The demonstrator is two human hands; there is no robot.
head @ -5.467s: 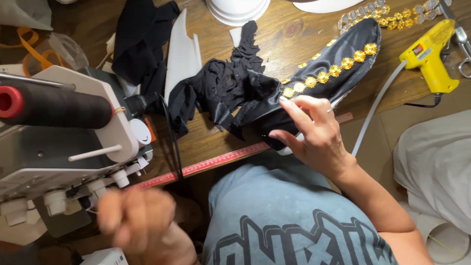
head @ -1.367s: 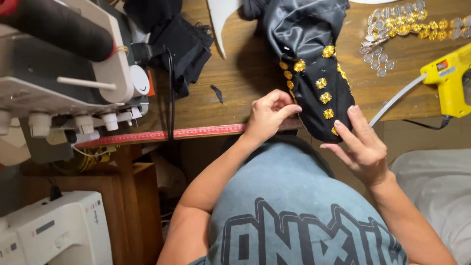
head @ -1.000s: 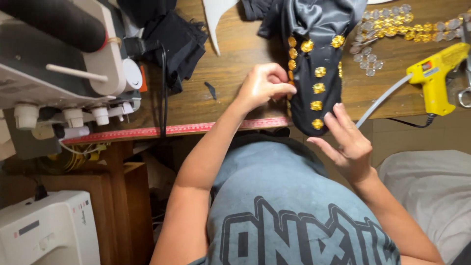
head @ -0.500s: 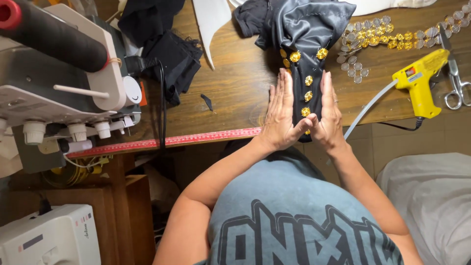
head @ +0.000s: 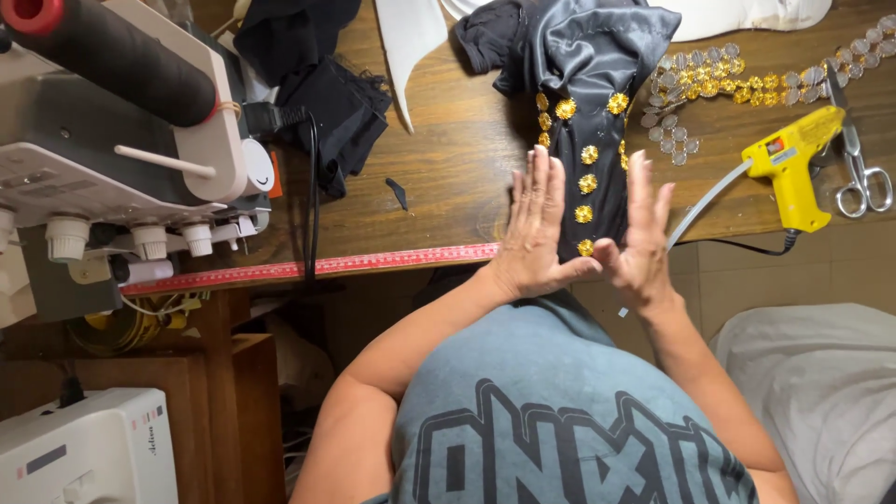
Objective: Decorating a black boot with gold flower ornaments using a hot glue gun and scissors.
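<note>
A black satin garment piece (head: 592,112) studded with round gold gems lies on the wooden table (head: 448,177), its narrow end reaching the table's front edge. My left hand (head: 534,229) lies flat against its left side, fingers straight and together. My right hand (head: 642,229) is flat on its right side, fingers spread. The heels of both hands meet at the garment's lower tip. Neither hand grips anything.
A yellow glue gun (head: 791,166) and scissors (head: 861,177) lie at the right, with a strip of gold and clear gems (head: 737,79) behind. A red measuring tape (head: 317,268) lines the table edge. A serger machine (head: 121,140) stands left, black fabric (head: 331,103) beside it.
The garment was turned from lying slantwise to pointing at me. My hands moved from its end and edge to flank it, and the fingers have now lifted and spread slightly.
</note>
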